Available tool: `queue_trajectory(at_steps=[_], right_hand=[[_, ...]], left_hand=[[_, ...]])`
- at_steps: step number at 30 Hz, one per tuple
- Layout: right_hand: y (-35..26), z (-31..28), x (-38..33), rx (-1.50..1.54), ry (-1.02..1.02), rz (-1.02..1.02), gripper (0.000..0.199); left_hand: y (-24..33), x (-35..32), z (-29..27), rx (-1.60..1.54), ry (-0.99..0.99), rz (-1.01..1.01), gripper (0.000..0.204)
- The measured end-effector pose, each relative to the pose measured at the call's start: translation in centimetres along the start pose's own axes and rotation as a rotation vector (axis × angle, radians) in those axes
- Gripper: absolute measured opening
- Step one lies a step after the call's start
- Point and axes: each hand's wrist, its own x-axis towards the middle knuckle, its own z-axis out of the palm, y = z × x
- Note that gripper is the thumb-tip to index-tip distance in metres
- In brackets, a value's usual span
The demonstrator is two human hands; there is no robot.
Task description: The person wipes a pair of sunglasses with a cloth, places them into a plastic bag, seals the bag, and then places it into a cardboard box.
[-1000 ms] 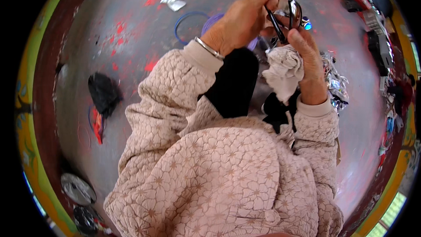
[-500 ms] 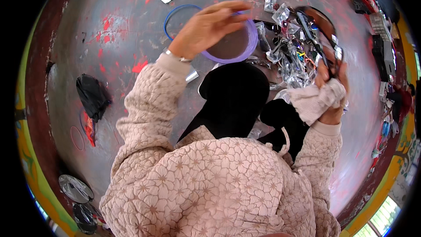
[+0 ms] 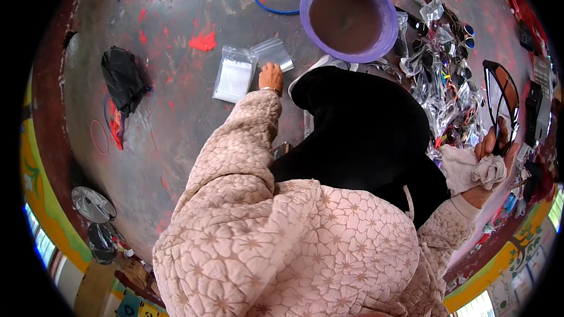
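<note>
Two hands were busy: the left hand (image 3: 271, 76) reached down, fingers loosely released, to the clear plastic bags (image 3: 235, 76) on the floor (image 3: 176, 129), while the right hand (image 3: 492, 158) kept a clenched grip on a white cloth (image 3: 470, 170) and dark sunglasses (image 3: 501, 105). Pinching one bag by its edge looked the cleanest way. That grey floor, splashed with red paint, also carried a purple bowl (image 3: 388, 17) and a heap of wrapped sunglasses (image 3: 440, 82).
</note>
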Motion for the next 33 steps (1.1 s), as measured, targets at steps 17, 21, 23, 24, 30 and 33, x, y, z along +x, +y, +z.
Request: queue_trajectory(at_steps=[17,21,23,24,30,33], right_hand=[[2.4,2.0,0.4,-0.1,0.432,-0.061,0.055],[2.4,3.5,0.9,-0.163,0.555,-0.111,0.055],[1.9,3.7,0.9,-0.113,0.435,-0.045,0.054],[1.5,2.8,0.6,-0.072,0.343,-0.009,0.054],[0.7,1.5,0.3,0.019,0.315,0.104,0.043],[1.1,1.0,0.9,0.085,0.557,0.044,0.037]], left_hand=[[-2.6,5.8,0.3,-0.159,-0.097,-0.132,0.019],[-1.3,5.1,-2.6,-0.135,-0.217,-0.127,0.023],[-2.1,5.0,-3.8,-0.19,-0.239,-0.044,0.031],[-3.0,4.7,-4.6,-0.507,-0.319,-0.05,0.035],[-5.9,0.9,-11.6,-1.158,-0.599,-0.213,0.027],[-7.6,-1.6,-13.4,-1.04,-0.374,0.073,0.024]])
